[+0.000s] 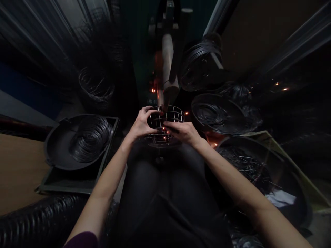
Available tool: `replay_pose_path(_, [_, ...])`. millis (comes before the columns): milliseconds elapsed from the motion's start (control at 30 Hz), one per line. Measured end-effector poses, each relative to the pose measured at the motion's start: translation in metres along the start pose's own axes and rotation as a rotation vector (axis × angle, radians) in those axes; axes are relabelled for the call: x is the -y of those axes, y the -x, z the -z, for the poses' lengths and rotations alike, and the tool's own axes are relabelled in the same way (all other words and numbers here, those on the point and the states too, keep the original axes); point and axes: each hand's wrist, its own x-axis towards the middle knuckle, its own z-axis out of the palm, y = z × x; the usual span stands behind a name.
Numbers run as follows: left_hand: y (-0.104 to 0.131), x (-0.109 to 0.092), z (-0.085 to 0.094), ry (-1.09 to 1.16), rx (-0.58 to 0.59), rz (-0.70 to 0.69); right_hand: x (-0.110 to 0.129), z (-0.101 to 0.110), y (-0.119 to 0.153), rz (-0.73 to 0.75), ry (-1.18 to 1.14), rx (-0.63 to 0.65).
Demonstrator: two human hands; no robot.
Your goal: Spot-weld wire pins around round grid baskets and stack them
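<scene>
A round wire basket hangs in front of me at the tip of a welding machine's arm. Orange sparks fly around it. My left hand is closed on the basket's left side, fingers along the upper wires and thumb below. My right hand holds the near right side, its fingers pressed together on the wires. The machine's electrode tip reaches the basket's wires between my hands; the exact contact point is too dark to make out.
A round pan with coiled wire rings stands at left. On the right, one pan holds wire rings and another holds short wire pieces and a white scrap. Wire rings also hang beside the machine.
</scene>
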Motion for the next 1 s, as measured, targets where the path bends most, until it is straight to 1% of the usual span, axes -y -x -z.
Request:
replay_pose_path(200, [-0.018, 0.015, 0.001, 0.026, -0.015, 0.001, -0.006, 0.003, -0.021, -0.001, 0.037, -0.002])
replay_pose_path(267, [-0.020, 0.018, 0.001, 0.042, -0.023, -0.013, -0.005, 0.003, -0.021, -0.005, 0.027, -0.010])
replay_pose_path(333, [-0.021, 0.020, 0.001, 0.053, -0.039, -0.030, -0.004, 0.003, -0.014, -0.031, 0.014, -0.071])
replay_pose_path(433, [-0.023, 0.019, 0.000, 0.050, -0.038, -0.017, -0.002, 0.003, -0.001, -0.164, 0.035, -0.226])
replay_pose_path(500, [-0.029, 0.018, -0.001, 0.051, -0.032, 0.011, -0.005, 0.003, -0.001, -0.264, 0.045, -0.289])
replay_pose_path(600, [-0.042, 0.023, -0.002, 0.088, -0.031, 0.037, -0.011, 0.004, -0.013, -0.355, 0.006, -0.297])
replay_pose_path(700, [-0.052, 0.029, -0.004, 0.130, -0.021, 0.027, -0.013, 0.009, -0.020, -0.402, -0.020, -0.287])
replay_pose_path(767, [-0.052, 0.030, -0.006, 0.145, -0.016, 0.033, -0.011, 0.015, -0.011, -0.432, -0.026, -0.291])
replay_pose_path(867, [-0.043, 0.025, -0.008, 0.166, -0.048, 0.060, -0.006, 0.027, 0.013, -0.475, -0.084, -0.295])
replay_pose_path(933, [-0.034, 0.019, -0.009, 0.198, -0.089, 0.083, -0.003, 0.034, 0.025, -0.466, -0.108, -0.308])
replay_pose_path(1000, [-0.028, 0.015, -0.010, 0.238, -0.112, 0.109, -0.003, 0.035, 0.028, -0.438, -0.105, -0.326])
